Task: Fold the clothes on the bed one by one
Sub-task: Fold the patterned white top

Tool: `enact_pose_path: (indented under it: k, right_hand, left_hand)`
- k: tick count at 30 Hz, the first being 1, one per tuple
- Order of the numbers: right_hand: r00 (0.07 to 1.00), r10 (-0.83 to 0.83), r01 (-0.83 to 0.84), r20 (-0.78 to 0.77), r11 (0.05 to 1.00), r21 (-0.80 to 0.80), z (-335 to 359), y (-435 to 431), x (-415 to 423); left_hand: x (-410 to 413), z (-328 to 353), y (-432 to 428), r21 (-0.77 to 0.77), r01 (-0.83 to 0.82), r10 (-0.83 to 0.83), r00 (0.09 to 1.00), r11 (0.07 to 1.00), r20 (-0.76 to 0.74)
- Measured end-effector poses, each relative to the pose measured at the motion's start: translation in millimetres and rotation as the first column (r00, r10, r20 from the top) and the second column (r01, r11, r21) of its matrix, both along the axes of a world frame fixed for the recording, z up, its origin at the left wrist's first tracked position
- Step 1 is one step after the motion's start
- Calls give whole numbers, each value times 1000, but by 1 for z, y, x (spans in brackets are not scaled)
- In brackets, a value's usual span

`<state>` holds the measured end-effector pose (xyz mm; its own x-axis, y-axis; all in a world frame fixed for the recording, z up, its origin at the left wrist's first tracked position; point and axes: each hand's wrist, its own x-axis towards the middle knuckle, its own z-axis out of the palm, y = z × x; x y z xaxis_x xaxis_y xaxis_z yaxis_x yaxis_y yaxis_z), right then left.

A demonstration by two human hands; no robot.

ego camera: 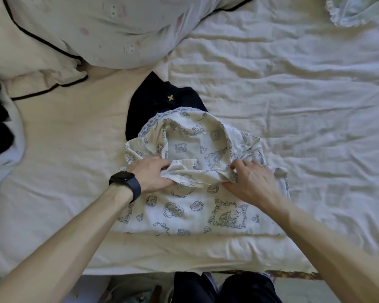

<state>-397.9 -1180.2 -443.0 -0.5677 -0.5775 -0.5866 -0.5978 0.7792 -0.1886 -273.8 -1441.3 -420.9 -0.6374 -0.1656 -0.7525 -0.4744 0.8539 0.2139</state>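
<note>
White cotton garment with blue line-drawn print point(197, 206) laid on cream bedsheet point(64, 149), near edge. Folded hem pinched by left hand point(152, 176) and right hand point(253, 182). Navy star-embroidered garment point(162, 99) partly covered behind it.

Bed point(184, 254) with wrinkled white sheet point(293, 95), cream pillow point(31, 62) — black piping — at far left, soft even light

Pinching a folded-over band of the printed white garment point(195, 206) with left grip point(150, 173) and right grip point(253, 182), one at each end, over its lower half lying flat on the bed point(293, 106); partly covering a dark navy garment point(162, 97) beyond.
</note>
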Motion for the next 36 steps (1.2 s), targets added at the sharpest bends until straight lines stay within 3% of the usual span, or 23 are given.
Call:
enact_pose_path:
  k: [4,6,9,11,13,15,18,21,25,28,31,33,36]
  right_hand:
    - [999,18,-19,48,999,32,-9,-12,11]
    - [999,27,-27,-19,1000,8,-15,-14,18]
    - [981,-29,-27,-194,960,-278,-14,-13,18]
    - [974,-99,-13,-203,871,-490,-9,-13,11]
    - [977,-92,-40,-193,809,-586,-9,-13,5]
    - [990,-63,-17,-124,828,-561,-12,-10,2]
    - [997,-51,69,65,950,-305,-16,-9,-1]
    - [998,-39,47,59,989,-138,-21,-18,-1]
    - [988,-152,141,-23,958,-249,-22,-34,-9]
    - [968,-251,245,34,897,-369,-18,-38,-23]
    - [939,-343,314,23,827,-466,-16,-34,-31]
    - [949,-305,224,-82,832,-508,-15,-26,-29]
    - [964,-71,-58,-254,884,-464,-15,-5,-13]
  left_hand:
    - [-6,-4,6,154,-199,216,971,968,-104]
    - [-9,-5,9,174,-229,254,957,958,-138]
    - [-10,-3,6,215,-291,335,919,932,-210]
    - [-10,0,0,244,-341,405,866,908,-293]
    - [-9,0,-6,238,-368,431,840,899,-331]
    - [-9,-5,-9,168,-315,352,892,934,-283]
    - [-16,-13,-5,48,-164,170,972,985,-161]
    - [-34,-15,4,-72,-35,23,988,997,-156]
    - [-53,-23,11,-197,77,-111,979,977,-170]
    - [-57,-26,10,-69,39,-54,975,997,-218]
    - [-51,-27,4,-73,-38,13,948,997,-317]
    - [-44,-25,3,-74,-47,9,894,996,-448]
    - [-31,-24,7,-228,187,-281,811,956,-513]
